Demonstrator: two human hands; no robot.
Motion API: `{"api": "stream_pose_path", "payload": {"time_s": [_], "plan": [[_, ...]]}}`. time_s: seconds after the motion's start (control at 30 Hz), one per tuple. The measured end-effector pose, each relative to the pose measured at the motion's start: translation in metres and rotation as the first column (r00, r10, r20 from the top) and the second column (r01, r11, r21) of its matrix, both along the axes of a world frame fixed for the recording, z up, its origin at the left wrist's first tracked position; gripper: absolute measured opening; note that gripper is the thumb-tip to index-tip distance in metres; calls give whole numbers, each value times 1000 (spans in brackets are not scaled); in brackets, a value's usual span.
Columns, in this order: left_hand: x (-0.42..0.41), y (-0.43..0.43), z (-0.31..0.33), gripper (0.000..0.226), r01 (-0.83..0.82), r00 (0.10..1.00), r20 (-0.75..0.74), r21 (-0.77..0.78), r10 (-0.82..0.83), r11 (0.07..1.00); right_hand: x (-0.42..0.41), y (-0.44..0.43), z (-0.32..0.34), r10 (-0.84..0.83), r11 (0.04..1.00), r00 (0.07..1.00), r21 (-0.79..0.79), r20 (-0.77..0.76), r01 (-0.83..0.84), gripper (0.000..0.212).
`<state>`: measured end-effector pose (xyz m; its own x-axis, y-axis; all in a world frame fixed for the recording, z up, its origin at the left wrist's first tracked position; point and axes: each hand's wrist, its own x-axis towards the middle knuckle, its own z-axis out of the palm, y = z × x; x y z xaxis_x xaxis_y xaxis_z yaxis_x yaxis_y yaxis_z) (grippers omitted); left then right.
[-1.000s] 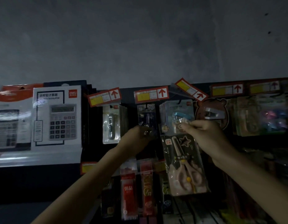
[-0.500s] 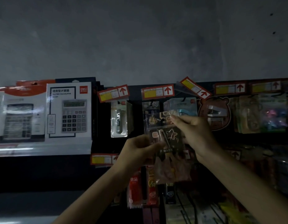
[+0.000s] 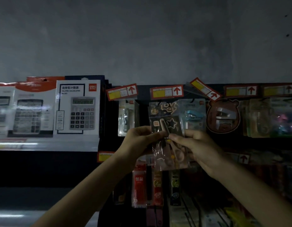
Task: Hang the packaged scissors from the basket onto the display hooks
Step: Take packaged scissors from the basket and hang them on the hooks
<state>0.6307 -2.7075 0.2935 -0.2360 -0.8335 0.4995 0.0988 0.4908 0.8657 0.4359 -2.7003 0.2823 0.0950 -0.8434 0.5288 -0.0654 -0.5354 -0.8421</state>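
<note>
A clear pack of pale pink scissors (image 3: 169,128) with a dark card and a star print hangs upright in front of the display, below a red and yellow price tag (image 3: 166,92). Its top reaches the hook zone; the hook itself is hidden. My left hand (image 3: 138,138) pinches the pack's left edge at mid height. My right hand (image 3: 196,145) pinches the front of the pack with its fingertips from the right. Behind its top sits another pack with "LOVE" lettering (image 3: 168,108). No basket shows.
Boxed calculators (image 3: 77,107) stand on a shelf to the left. A hanging pack (image 3: 126,117) is left of the scissors; a blue stapler pack (image 3: 193,114) and a bear-shaped pack (image 3: 223,116) are right. Red pen packs (image 3: 139,182) hang below. It is dim.
The scissors pack moved left from the stapler hook to the middle hook and rose. My right hand slid from its top down to its middle. My left hand came onto its left edge.
</note>
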Motion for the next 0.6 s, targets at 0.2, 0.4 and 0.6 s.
{"api": "stream_pose_path", "payload": {"time_s": [0.2,0.4,0.6], "plan": [[1,-15,17,25,-107,990,-90,-12,106,994,-6,-9,4,-31,998,997,-47,73,34,19],[-2,-22,61,30,-155,983,-104,-49,150,987,-15,-15,6,-47,997,988,-60,144,57,9],[-15,-21,89,14,-279,958,-89,-47,274,959,-23,-24,0,-72,996,982,-32,173,79,13]]}}
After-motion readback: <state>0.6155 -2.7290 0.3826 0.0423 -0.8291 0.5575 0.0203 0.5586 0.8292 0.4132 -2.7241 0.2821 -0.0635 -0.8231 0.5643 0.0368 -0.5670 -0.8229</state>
